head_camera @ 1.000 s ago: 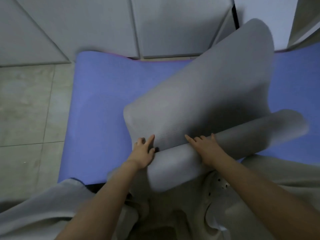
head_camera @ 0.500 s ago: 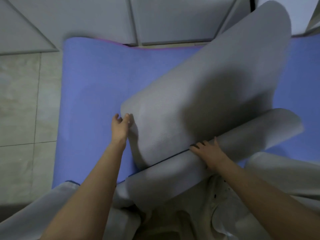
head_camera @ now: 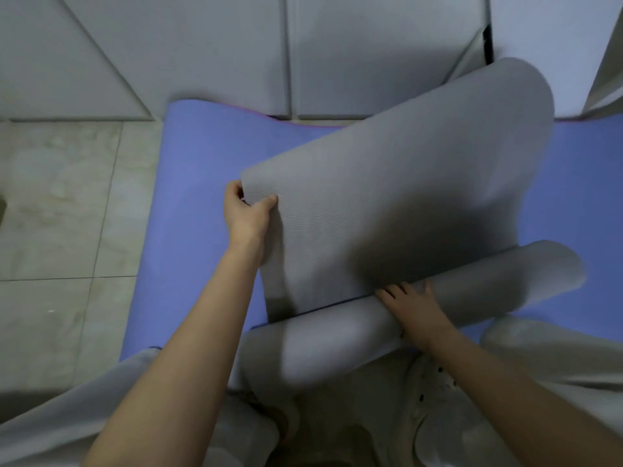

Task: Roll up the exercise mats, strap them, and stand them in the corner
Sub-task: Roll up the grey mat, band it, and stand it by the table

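Note:
A grey exercise mat point(head_camera: 397, 197) lies partly rolled across a blue mat point(head_camera: 202, 203) that is spread flat on the floor. The rolled part forms a thick tube running from lower left to right, close to my knees. The loose end of the grey mat rises and curls toward the wall. My left hand point(head_camera: 247, 215) pinches the left edge of that loose sheet, thumb on top. My right hand point(head_camera: 413, 306) rests flat on the roll where the sheet meets it, fingers spread.
Pale floor tiles point(head_camera: 57, 210) lie to the left of the blue mat. Grey padded wall panels point(head_camera: 215, 52) stand behind both mats. My light trousers point(head_camera: 556, 352) fill the bottom of the view.
My left hand has left the roll and moved up and leftward to grip the loose sheet's edge. My right hand has stayed on the roll.

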{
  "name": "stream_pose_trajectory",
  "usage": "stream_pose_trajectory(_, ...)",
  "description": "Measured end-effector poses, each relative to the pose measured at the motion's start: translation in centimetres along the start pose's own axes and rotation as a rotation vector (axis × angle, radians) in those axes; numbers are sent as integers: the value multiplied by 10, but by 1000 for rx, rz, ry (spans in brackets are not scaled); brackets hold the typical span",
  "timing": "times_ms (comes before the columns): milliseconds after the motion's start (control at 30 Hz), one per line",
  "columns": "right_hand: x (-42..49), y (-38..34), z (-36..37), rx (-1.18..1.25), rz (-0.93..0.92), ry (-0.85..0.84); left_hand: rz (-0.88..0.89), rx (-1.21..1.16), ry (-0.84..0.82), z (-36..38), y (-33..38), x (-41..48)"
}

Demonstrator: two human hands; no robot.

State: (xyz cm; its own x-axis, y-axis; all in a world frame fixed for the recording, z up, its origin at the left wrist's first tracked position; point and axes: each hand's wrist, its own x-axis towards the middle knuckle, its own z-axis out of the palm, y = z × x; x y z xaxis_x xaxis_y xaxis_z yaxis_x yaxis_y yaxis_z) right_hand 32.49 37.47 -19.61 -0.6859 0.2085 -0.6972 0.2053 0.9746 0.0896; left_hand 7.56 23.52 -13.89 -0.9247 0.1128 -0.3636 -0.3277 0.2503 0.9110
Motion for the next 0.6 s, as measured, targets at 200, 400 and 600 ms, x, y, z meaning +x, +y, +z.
stream_pose_trajectory(200,-16,-11,-25,13,33,83,-47,-191,-219,-13,54,-38)
stream_pose_trajectory(400,-29,-26,-43,-21,49,182,-213,-432,-286,-50,79,-62)
stream_pose_trajectory(600,-35,-42,-68,-79,60,319,437,-221,107,-90,81,-70)
